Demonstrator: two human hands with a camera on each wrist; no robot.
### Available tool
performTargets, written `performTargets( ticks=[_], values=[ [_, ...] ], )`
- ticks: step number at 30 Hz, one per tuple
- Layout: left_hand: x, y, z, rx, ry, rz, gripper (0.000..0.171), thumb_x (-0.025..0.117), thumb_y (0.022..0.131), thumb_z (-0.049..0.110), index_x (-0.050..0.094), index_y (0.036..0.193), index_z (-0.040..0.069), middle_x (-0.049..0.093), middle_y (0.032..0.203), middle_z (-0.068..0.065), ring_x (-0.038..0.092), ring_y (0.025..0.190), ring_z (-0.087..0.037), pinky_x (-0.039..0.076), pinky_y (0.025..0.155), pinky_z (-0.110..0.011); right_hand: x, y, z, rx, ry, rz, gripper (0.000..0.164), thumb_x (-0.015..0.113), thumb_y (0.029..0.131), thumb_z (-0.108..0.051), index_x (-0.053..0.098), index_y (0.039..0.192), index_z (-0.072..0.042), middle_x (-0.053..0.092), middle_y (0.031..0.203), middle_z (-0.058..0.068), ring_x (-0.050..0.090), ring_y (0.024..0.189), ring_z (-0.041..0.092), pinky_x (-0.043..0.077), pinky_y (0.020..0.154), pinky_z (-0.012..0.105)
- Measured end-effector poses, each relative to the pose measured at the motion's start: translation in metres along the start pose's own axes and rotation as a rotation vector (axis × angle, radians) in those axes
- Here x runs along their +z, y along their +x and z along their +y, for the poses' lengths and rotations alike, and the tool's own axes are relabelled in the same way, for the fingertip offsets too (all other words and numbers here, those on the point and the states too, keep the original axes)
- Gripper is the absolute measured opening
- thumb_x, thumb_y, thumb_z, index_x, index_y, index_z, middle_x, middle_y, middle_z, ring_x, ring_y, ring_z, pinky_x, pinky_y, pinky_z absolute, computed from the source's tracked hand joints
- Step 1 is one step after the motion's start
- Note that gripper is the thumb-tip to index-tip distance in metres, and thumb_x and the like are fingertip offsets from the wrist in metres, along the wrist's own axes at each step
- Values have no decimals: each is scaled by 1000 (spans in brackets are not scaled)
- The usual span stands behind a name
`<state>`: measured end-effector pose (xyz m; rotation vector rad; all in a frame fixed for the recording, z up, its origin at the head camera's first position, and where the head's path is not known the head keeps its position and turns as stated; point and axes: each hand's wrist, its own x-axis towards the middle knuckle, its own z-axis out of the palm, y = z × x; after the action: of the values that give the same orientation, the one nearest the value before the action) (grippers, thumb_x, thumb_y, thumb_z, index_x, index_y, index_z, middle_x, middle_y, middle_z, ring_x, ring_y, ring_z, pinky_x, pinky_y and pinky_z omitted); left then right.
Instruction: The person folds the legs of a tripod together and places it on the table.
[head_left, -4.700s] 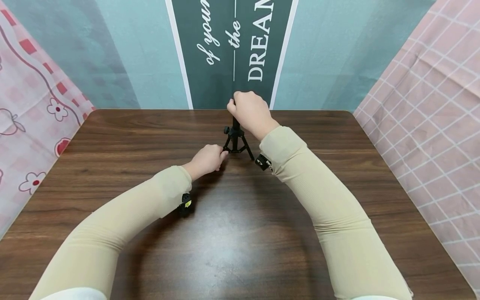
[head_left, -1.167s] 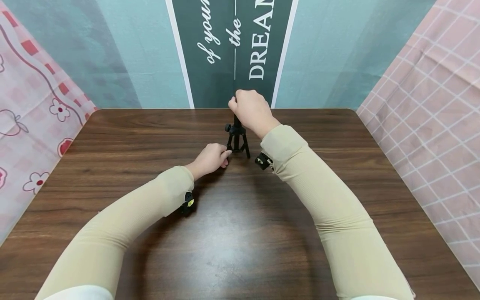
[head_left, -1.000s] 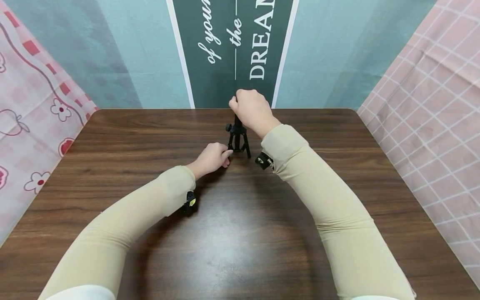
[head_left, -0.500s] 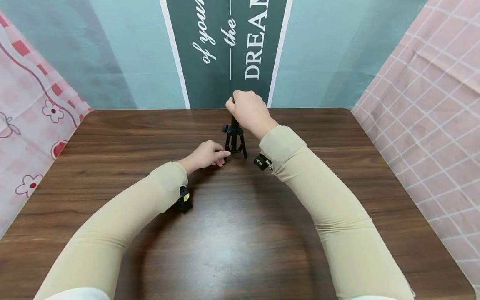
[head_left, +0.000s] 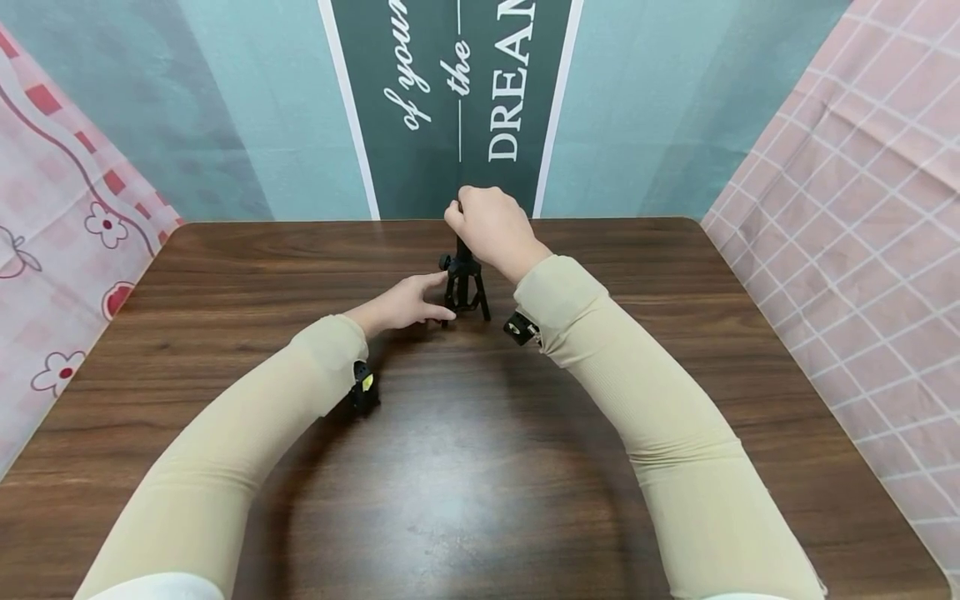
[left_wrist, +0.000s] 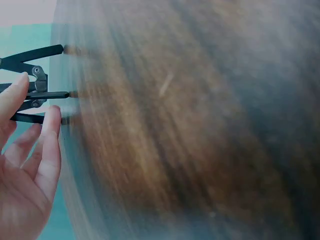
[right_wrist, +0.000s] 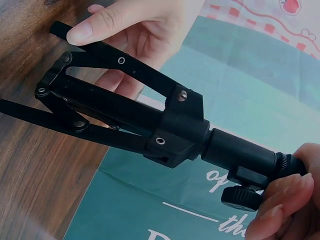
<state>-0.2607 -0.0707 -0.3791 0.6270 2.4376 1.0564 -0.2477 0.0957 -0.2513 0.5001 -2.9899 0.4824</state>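
A small black tripod (head_left: 463,287) stands on the table near the back edge, its legs drawn fairly close to the centre column. My right hand (head_left: 495,229) grips the top of its column; in the right wrist view curled fingers (right_wrist: 285,205) show beside the round knob (right_wrist: 241,198). My left hand (head_left: 403,302) is at the legs from the left, thumb and forefinger spread apart. In the left wrist view that hand (left_wrist: 25,175) has its fingers extended along one leg. The right wrist view shows its thumb (right_wrist: 95,27) lying over a leg (right_wrist: 125,62), other fingers behind.
The brown wood-grain table (head_left: 450,467) spreads out in front of the tripod. Behind it hangs a teal cloth (head_left: 247,108) with white lettering. Pink patterned cloths (head_left: 67,225) flank the table on both sides. Small black wrist cameras (head_left: 364,387) hang under both sleeves.
The tripod's legs have drawn closer together since the earliest frame. My left hand, earlier pinching at a leg's foot, has spread its thumb and forefinger. The right hand keeps its grip.
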Motion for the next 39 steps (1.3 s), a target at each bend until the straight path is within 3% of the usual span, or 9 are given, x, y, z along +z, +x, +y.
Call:
performTargets(
  ticks=[7, 12, 16, 23, 30, 34, 39],
  values=[
    [-3, 2, 0, 18, -24, -33, 83, 69, 86, 23, 18, 148, 6, 22, 151, -15, 59, 106, -24, 41, 95, -39, 0, 0, -1, -2, -1, 6, 30, 32, 99, -26, 53, 87, -9, 52, 74, 7, 52, 63, 20, 43, 62, 32],
    [-5, 3, 2, 11, -21, -52, 84, 71, 85, 23, 19, 148, 7, 25, 149, -18, 58, 108, -25, 39, 98, -40, 0, 0, -2, -1, 0, 9, 29, 33, 99, -26, 53, 87, -9, 52, 74, 7, 52, 63, 20, 43, 62, 32],
    [-8, 3, 3, 0, -16, -66, 84, 71, 84, 23, 20, 148, 7, 23, 150, -18, 54, 115, -27, 36, 100, -41, 0, -1, -3, 4, -3, 3, 30, 32, 99, -26, 53, 87, -9, 52, 74, 7, 52, 63, 20, 43, 63, 32],
    [-9, 4, 3, 15, 39, -52, 81, 72, 84, 25, 24, 148, 10, 27, 149, -16, 34, 132, -27, 32, 103, -42, 0, -2, -5, 7, -13, -4, 30, 32, 99, -27, 53, 87, -9, 52, 74, 7, 52, 64, 20, 43, 62, 32],
    [-8, 4, 4, -2, 59, -43, 83, 71, 84, 28, 22, 148, 8, 28, 148, -16, 28, 135, -27, 29, 105, -43, 0, -3, -6, 7, -5, -3, 30, 33, 99, -27, 53, 87, -9, 52, 74, 7, 52, 63, 20, 43, 61, 32],
    [-8, 3, 4, 7, 50, -45, 84, 71, 84, 28, 22, 148, 7, 28, 148, -17, 38, 129, -27, 29, 105, -43, 0, -4, -5, 2, 0, 5, 29, 34, 99, -26, 53, 86, -9, 52, 73, 7, 52, 62, 20, 42, 61, 32],
    [-7, 2, 4, 19, 14, -55, 83, 71, 84, 25, 21, 148, 6, 29, 147, -19, 64, 92, -22, 31, 104, -43, 0, -5, -5, -2, 12, 9, 29, 35, 99, -27, 53, 86, -9, 52, 72, 7, 52, 60, 19, 42, 59, 31]
  ],
)
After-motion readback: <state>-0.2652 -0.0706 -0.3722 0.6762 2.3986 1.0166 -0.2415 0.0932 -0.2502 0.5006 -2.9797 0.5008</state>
